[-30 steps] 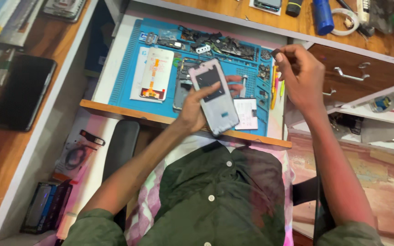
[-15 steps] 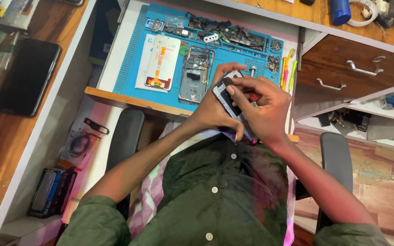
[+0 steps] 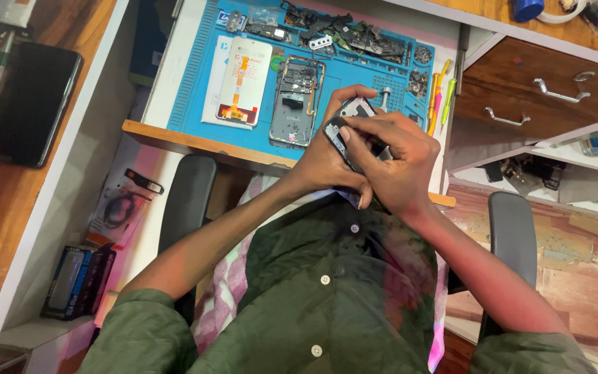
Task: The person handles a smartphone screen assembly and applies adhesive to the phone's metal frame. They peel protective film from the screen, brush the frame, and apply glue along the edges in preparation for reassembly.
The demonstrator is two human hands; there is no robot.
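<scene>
**Two hands working on a phone above a blue repair mat**

Nearest the camera, both hands met over the lap, just short of the blue mat's near edge. The left hand cradled the phone from beneath, seemingly to brace it, while the right hand closed over it from above, fingertips pinched at its upper edge as if pressing or prying there. The phone stood tilted, a dark rim and pale grey back showing; the rest was covered. Beyond the hands, on the mat, lay an opened phone frame with bare internals, and left of that a white display panel with an orange ribbon. Along the mat's far edge sat loose dark parts; coloured pry tools lay at its right edge, within reach.
</scene>
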